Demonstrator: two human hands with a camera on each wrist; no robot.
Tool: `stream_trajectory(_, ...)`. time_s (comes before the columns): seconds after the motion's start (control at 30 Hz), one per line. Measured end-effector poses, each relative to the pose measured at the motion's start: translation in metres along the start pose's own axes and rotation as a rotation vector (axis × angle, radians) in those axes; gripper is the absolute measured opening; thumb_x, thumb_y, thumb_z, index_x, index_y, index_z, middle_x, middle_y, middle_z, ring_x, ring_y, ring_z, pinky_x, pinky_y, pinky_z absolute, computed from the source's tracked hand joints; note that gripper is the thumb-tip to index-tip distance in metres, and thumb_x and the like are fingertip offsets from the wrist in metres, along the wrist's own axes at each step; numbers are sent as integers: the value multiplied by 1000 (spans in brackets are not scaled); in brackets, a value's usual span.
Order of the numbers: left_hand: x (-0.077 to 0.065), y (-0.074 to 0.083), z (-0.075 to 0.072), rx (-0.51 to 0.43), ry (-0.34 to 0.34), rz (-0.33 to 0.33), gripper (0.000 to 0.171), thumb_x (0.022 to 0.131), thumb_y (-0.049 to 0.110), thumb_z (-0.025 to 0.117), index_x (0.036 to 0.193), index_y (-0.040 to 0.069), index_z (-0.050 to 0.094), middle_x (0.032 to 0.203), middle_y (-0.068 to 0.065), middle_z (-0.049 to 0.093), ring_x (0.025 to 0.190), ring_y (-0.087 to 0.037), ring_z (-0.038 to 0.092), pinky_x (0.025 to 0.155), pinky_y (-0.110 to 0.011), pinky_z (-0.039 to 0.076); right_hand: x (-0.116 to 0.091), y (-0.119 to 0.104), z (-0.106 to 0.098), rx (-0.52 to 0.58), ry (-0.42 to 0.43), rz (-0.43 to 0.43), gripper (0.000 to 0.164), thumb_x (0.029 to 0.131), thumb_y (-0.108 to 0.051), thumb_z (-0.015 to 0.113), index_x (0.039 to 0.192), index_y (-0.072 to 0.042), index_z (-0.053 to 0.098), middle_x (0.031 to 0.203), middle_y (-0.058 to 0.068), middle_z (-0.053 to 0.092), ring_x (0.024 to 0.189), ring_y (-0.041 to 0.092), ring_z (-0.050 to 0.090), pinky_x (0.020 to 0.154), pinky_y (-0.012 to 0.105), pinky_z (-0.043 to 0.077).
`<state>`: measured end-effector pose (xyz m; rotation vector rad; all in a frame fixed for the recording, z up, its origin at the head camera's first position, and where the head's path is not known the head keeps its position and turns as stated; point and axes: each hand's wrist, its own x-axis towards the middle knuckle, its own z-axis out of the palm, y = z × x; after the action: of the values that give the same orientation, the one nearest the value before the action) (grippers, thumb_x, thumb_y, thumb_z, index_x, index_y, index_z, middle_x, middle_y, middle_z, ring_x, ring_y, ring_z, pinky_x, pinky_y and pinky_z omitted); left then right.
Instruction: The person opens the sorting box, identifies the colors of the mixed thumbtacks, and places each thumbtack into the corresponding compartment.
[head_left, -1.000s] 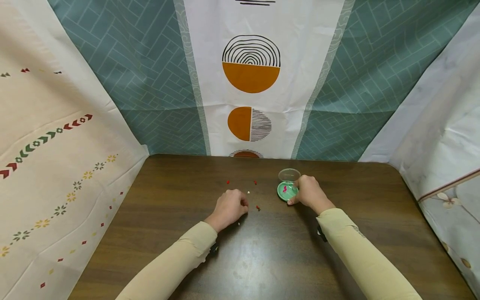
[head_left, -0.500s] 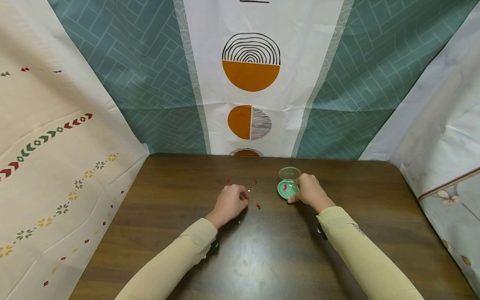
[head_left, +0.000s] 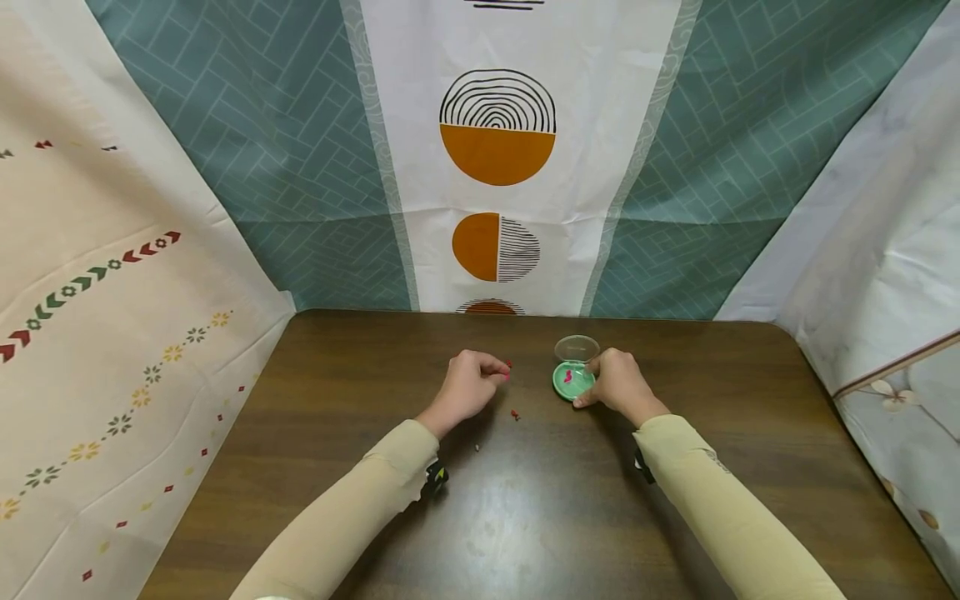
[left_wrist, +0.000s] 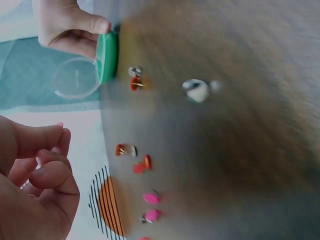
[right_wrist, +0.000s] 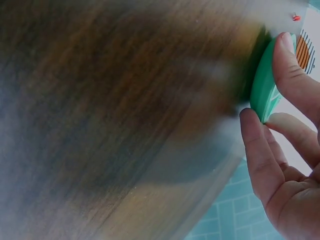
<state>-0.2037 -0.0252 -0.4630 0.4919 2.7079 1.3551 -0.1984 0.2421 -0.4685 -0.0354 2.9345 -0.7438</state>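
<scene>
Left grip (head_left: 467, 385) pinches a pink piece (head_left: 507, 377), right grip (head_left: 621, 387) a green case (head_left: 578, 388)

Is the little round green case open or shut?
Open. The clear lid is tipped back, away from the green case, and something pink shows inside.

Screened-off indoor spot, home or studio impossible to tell, dark wooden table (head_left: 570, 500) with rounded far right corner, teal-and-white patterned curtain (head_left: 498, 196) along its far edge, cream patterned cloth (head_left: 123, 321) beyond its left edge, pale flowered cloth (head_left: 892, 292) beyond its right edge
</scene>
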Motion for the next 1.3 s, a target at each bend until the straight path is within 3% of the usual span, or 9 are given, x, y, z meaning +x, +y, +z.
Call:
stream_trajectory(0.23,24,16,18,10,-45,33,11,87,14,65,86,21,74,86,9,72,77,-4,63,67,-22,50,3,2,3,10,-14,25,69,47,-34,92,106,-5,71,113,13,68,112,36,57,93,46,46)
stream_trajectory(0.47,47,25,46,111,-136,110,15,88,10,61,92,15,75,90,8,71,85,-6,61,72,-22,49,5,-1,6,20,-22,21,68,46,-31,93,104,-3,72,109,13,69,102,30,61,86,42,50)
stream_trajectory(0.63,53,31,62,267,-203,160,20,88,8,58,97,16,74,95,8,70,90,-6,62,75,-23,51,6,-4,8,12,-45,-3,62,47,-31,93,100,-5,73,107,11,70,88,23,60,77,37,51)
stream_trajectory(0.8,56,38,68,431,-242,195,21,89,10,56,105,17,68,92,7,68,77,-6,60,63,-22,48,6,-6,4,-4,-43,0,62,48,-31,93,101,-5,73,108,11,69,91,24,61,79,37,51)
stream_trajectory(0.93,59,37,70,487,-264,198,23,89,11,56,111,17,59,80,7,63,66,-7,54,53,-22,43,5,-8,2,-10,-50,4,65,49,-31,92,104,-4,71,111,12,68,96,27,61,82,39,51)
stream_trajectory(1.13,62,37,74,584,-310,240,31,85,12,62,114,19,54,85,5,63,71,-8,55,56,-26,45,6,-8,2,-35,-40,-32,52,47,-32,92,89,-8,74,88,5,71,76,20,56,70,34,48)
stream_trajectory(1.3,63,40,76,665,-337,276,33,80,13,66,111,20,57,82,6,61,71,-9,56,58,-30,47,6,-9,1,-39,-45,-32,49,48,-32,92,87,-9,74,82,2,70,72,19,54,68,32,48)
